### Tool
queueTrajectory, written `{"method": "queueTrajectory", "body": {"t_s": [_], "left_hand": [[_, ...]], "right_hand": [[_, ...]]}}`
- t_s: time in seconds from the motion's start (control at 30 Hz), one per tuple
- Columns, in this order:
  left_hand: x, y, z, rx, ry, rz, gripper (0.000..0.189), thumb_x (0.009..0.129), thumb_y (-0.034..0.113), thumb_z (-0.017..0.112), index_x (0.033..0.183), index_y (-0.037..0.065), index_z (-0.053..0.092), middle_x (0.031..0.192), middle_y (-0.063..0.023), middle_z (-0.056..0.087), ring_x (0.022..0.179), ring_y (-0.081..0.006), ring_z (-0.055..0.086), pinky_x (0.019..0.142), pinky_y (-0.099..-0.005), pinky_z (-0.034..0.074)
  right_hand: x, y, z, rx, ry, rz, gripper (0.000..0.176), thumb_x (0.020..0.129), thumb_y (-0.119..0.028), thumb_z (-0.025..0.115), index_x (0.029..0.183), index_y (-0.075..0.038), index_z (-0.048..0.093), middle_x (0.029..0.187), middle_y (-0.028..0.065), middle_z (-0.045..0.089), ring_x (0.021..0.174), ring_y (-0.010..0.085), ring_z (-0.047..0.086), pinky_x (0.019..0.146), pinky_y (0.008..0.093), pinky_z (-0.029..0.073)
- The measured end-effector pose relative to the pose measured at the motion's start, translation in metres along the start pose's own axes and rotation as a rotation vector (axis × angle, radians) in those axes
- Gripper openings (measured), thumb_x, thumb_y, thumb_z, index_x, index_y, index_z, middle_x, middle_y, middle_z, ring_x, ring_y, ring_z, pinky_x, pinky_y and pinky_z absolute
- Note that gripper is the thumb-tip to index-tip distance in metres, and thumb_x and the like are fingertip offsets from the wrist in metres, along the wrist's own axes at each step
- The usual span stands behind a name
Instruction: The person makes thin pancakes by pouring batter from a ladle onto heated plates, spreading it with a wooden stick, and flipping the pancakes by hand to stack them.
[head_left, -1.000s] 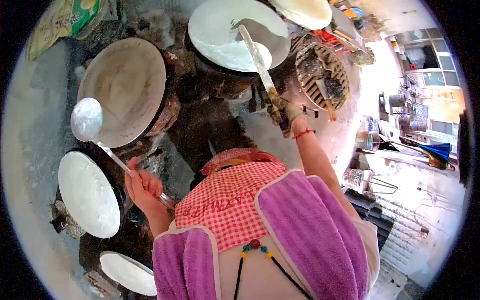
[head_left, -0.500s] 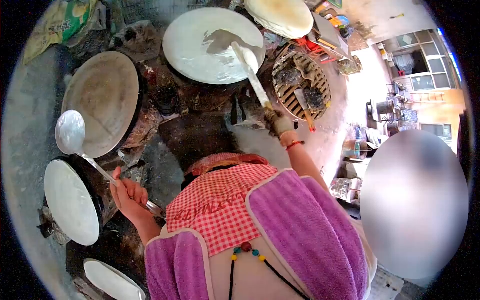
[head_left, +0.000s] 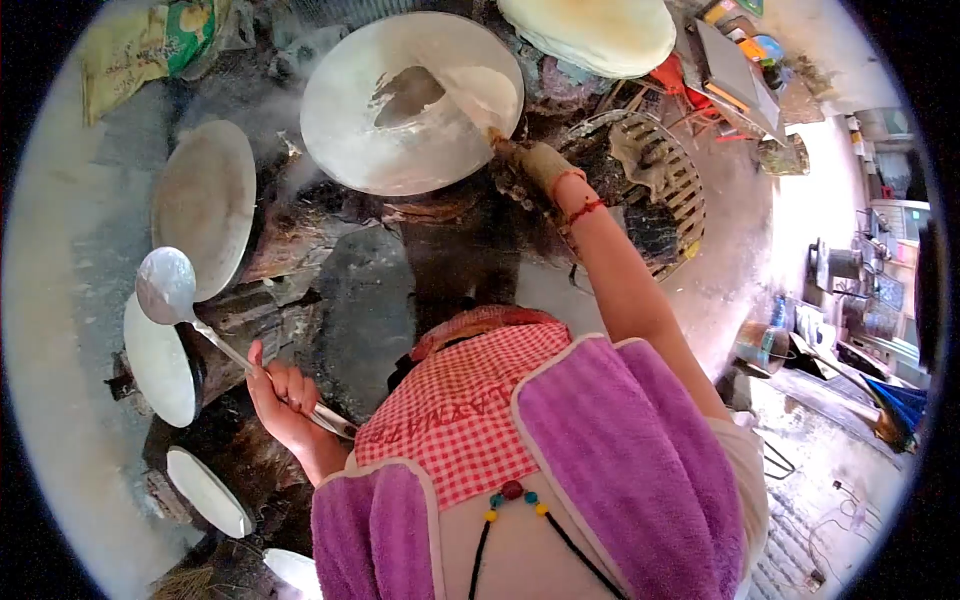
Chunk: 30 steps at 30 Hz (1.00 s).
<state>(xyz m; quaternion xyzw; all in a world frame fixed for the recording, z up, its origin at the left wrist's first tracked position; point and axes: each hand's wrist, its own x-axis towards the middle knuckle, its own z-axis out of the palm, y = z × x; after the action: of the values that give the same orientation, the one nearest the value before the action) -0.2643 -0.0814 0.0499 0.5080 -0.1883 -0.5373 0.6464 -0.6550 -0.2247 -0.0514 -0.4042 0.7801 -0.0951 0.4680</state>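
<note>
My left hand (head_left: 285, 400) is closed around the handle of a large metal ladle (head_left: 166, 285), its bowl held up beside a greyish round griddle (head_left: 207, 200). My right hand (head_left: 530, 168), in a soiled glove, grips a long flat spatula (head_left: 462, 103) by its handle. The spatula's pale blade lies over white batter (head_left: 345, 125), which coats most of the round griddle at the top. A grey patch (head_left: 410, 97) in the middle shows no batter. Against the white, the blade's outline is hard to make out.
A stack of pale flatbread (head_left: 600, 35) sits at the top right. Right of the griddle is a slatted round basket (head_left: 685, 185) with dark pieces in it. More white-coated griddles (head_left: 160, 365) line the left side. A printed sack (head_left: 140, 65) lies at the upper left.
My right hand has moved up and left, bringing the spatula further over the griddle. The grey patch has shifted left and shrunk. Steam now drifts near the griddle. My left hand still holds the ladle.
</note>
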Motion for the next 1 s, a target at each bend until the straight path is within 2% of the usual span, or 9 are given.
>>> {"method": "queueTrajectory", "body": {"t_s": [0.07,0.2,0.3,0.47,0.57,0.67,0.8,0.93,1.0], "left_hand": [[0.004,0.004,-0.006,-0.049,-0.042,0.013,0.031,0.101,0.024,0.041,0.123,0.003,0.048,0.061,0.0061,0.026,0.044,-0.0023,0.021,0.034,-0.0201,0.019],[0.004,0.015,0.003,-0.104,0.001,0.051,0.031,0.101,0.023,0.041,0.123,0.003,0.048,0.061,0.0063,0.025,0.044,-0.0022,0.020,0.034,-0.0197,0.018],[0.010,0.020,0.007,0.050,0.018,0.076,0.030,0.100,0.023,0.041,0.123,0.004,0.048,0.061,0.0065,0.025,0.044,-0.0022,0.021,0.034,-0.0197,0.018],[0.051,0.022,-0.016,0.096,-0.088,-0.012,0.029,0.100,0.024,0.043,0.120,0.005,0.051,0.060,0.0066,0.026,0.042,-0.0026,0.022,0.035,-0.0208,0.020],[0.065,0.037,-0.030,0.091,-0.104,-0.027,0.028,0.100,0.023,0.043,0.120,0.006,0.053,0.059,0.0065,0.027,0.042,-0.0029,0.022,0.034,-0.0211,0.021],[0.079,0.047,-0.048,0.061,-0.108,0.018,0.028,0.100,0.021,0.043,0.121,0.006,0.051,0.059,0.0064,0.027,0.041,-0.0031,0.022,0.034,-0.0210,0.020],[0.091,0.056,-0.069,0.144,0.014,0.004,0.028,0.100,0.020,0.044,0.123,0.005,0.049,0.060,0.0056,0.028,0.041,-0.0028,0.023,0.034,-0.0205,0.020],[0.101,0.058,-0.077,0.091,0.018,-0.001,0.027,0.099,0.017,0.043,0.123,0.004,0.048,0.061,0.0052,0.030,0.042,-0.0026,0.024,0.035,-0.0196,0.020],[0.098,0.056,-0.077,0.135,0.067,0.006,0.027,0.100,0.016,0.042,0.123,0.004,0.048,0.061,0.0050,0.030,0.043,-0.0023,0.024,0.035,-0.0197,0.020]], "right_hand": [[-0.008,0.026,0.001,0.072,-0.027,-0.214,0.056,0.088,-0.045,0.059,0.123,-0.001,0.057,0.109,0.0134,0.065,0.103,0.0214,0.058,0.085,0.0336,0.046],[-0.065,0.068,0.004,1.062,0.165,-0.387,0.052,0.078,-0.011,0.074,0.127,-0.007,0.055,0.106,0.0058,0.063,0.099,0.0129,0.059,0.085,0.0246,0.047],[-0.066,0.093,0.049,1.065,0.200,-0.132,0.053,0.079,-0.014,0.074,0.129,-0.011,0.055,0.114,0.0064,0.062,0.102,0.0146,0.058,0.088,0.0268,0.046],[-0.034,0.021,0.115,0.444,0.421,-0.414,0.052,0.085,-0.013,0.067,0.133,-0.005,0.050,0.121,0.0067,0.060,0.108,0.0156,0.055,0.091,0.0276,0.045],[-0.051,-0.009,0.091,1.019,0.110,-0.178,0.051,0.085,-0.017,0.068,0.132,-0.008,0.051,0.113,0.0062,0.064,0.098,0.0163,0.060,0.086,0.0315,0.049],[-0.057,0.023,0.104,1.229,0.239,-0.150,0.046,0.086,-0.009,0.064,0.130,-0.003,0.052,0.114,0.0046,0.063,0.093,0.0106,0.058,0.078,0.0231,0.048],[-0.034,-0.012,0.151,0.611,0.453,-0.310,0.043,0.083,-0.014,0.070,0.123,-0.004,0.059,0.114,0.0073,0.064,0.100,0.0152,0.059,0.088,0.0286,0.046],[-0.042,-0.032,0.105,0.910,0.149,-0.123,0.043,0.083,-0.014,0.069,0.124,-0.003,0.058,0.110,0.0083,0.064,0.093,0.0123,0.059,0.075,0.0236,0.048],[-0.035,-0.005,0.092,0.930,0.300,-0.337,0.049,0.085,-0.008,0.066,0.131,-0.003,0.050,0.112,0.0088,0.063,0.090,0.0136,0.061,0.074,0.0240,0.050]]}}
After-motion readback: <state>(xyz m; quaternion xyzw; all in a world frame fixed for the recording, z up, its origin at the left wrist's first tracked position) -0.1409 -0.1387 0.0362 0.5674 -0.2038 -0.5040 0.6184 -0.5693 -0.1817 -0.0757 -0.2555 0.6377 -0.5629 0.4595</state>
